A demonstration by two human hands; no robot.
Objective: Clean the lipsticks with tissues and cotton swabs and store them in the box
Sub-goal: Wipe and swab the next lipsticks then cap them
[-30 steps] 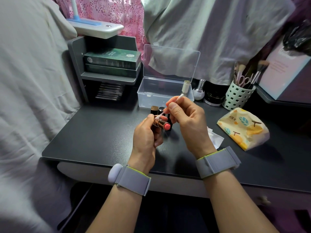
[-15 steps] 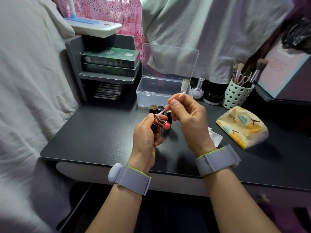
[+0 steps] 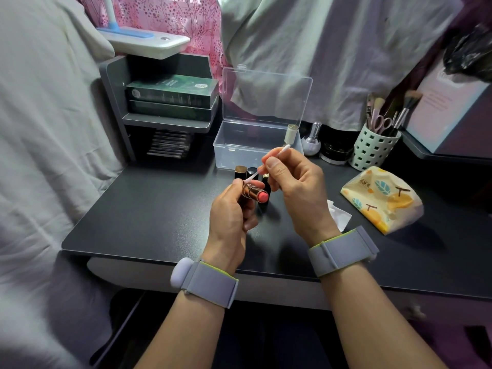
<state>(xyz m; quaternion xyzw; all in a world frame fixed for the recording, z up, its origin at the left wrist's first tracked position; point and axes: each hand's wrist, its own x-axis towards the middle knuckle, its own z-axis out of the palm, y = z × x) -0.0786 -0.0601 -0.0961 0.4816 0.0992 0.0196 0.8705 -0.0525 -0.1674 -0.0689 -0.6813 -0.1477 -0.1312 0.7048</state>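
Note:
My left hand (image 3: 231,217) grips an uncapped lipstick (image 3: 254,193) with a rose-gold tube and a coral tip that points right. My right hand (image 3: 295,187) pinches a white cotton swab (image 3: 269,163); its lower end touches the tube near my left fingertips, its upper end points up and right. Behind my hands stand dark lipstick tubes (image 3: 246,172) on the desk. The clear plastic box (image 3: 239,145) sits beyond them with its lid up. A used tissue (image 3: 339,215) lies right of my right wrist.
A printed tissue pack (image 3: 383,198) lies on the black desk (image 3: 149,209) at the right. A perforated cup (image 3: 372,147) with brushes and scissors, small bottles (image 3: 312,141) and a dark jar stand at the back. A grey shelf (image 3: 165,121) with green boxes is back left.
The swab's lower end has slid along the lipstick tube and my right hand has shifted slightly. The view has tilted a little; the left hand keeps the same hold.

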